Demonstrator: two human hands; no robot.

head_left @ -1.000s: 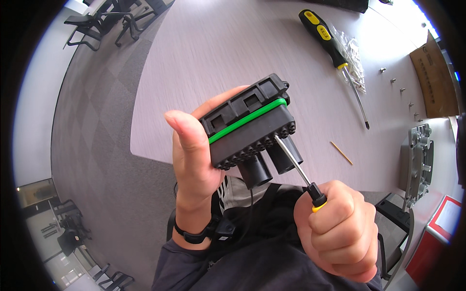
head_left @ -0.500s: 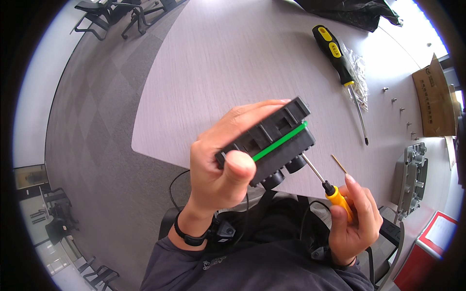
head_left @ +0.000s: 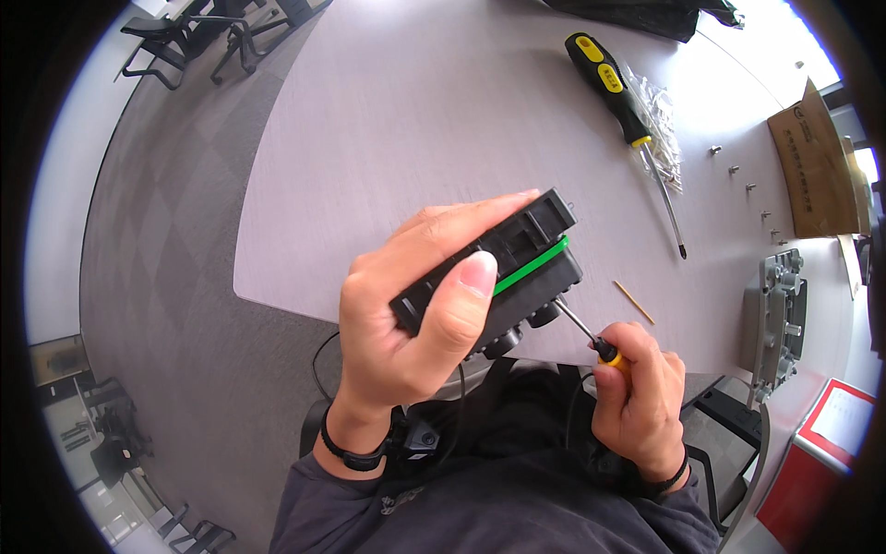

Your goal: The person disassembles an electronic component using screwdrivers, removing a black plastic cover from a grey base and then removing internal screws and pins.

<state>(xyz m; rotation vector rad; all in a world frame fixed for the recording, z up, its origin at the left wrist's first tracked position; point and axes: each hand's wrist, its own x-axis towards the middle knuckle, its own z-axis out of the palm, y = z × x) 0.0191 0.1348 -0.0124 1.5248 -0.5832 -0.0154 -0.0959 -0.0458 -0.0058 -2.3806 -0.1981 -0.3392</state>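
Grey tabletop [head_left: 388,120] at your front, with you gripping a black connector block [head_left: 506,268] above its near edge.

Your left hand [head_left: 420,319] wraps the block, thumb pressed across its side beside the green stripe [head_left: 531,265], fingers curled over the top. Just right of the block, your right hand [head_left: 637,388] closes around a small screwdriver [head_left: 591,337] with a yellow handle, its tip touching the block's underside near the round ports. Beyond the block, farther along the tabletop, lies a large black-and-yellow screwdriver [head_left: 620,92]; a thin wooden stick [head_left: 634,302] lies just right of the block, and a grey metal part [head_left: 780,314] sits farther right.
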